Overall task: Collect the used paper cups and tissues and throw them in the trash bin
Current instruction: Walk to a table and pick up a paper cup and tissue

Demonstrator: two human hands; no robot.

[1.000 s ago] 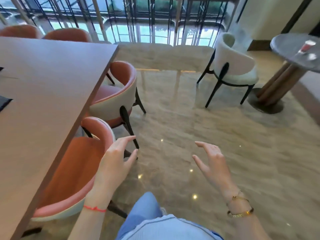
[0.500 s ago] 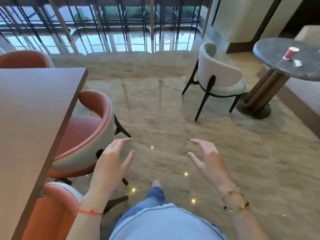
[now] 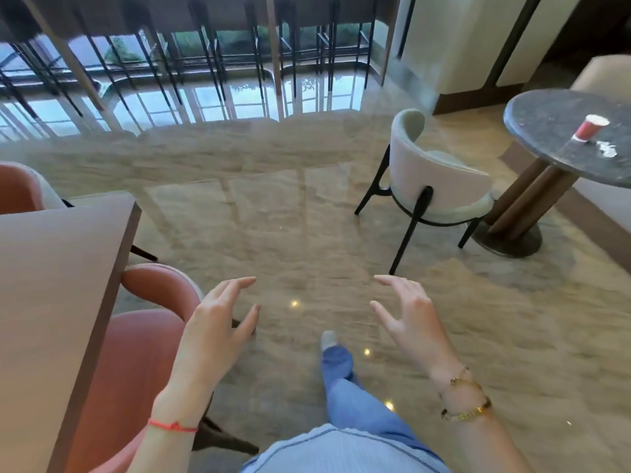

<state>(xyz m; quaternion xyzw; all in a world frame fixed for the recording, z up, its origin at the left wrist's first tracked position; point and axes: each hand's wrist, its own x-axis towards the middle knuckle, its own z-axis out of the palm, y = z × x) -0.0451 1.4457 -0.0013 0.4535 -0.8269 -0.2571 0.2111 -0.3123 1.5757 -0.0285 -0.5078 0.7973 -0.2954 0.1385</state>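
Observation:
A red paper cup [image 3: 590,128] with a white rim stands on a round grey stone table [image 3: 546,131] at the far right. A small crumpled white tissue [image 3: 606,148] lies on the table just right of the cup. My left hand [image 3: 215,329] and my right hand [image 3: 408,319] hover in front of me over the floor, fingers relaxed and spread, both holding nothing. Both hands are far from the cup and the tissue. No trash bin is in view.
A long wooden table [image 3: 51,302] runs along my left, with orange chairs [image 3: 136,363] tucked at its edge. A white chair [image 3: 433,179] stands between me and the round table. Polished marble floor [image 3: 307,233] stretches ahead to a railing.
I have walked forward and turned right: the wooden table and orange chairs slid left and back, and the round table with the cup came closer. Both hands stayed empty.

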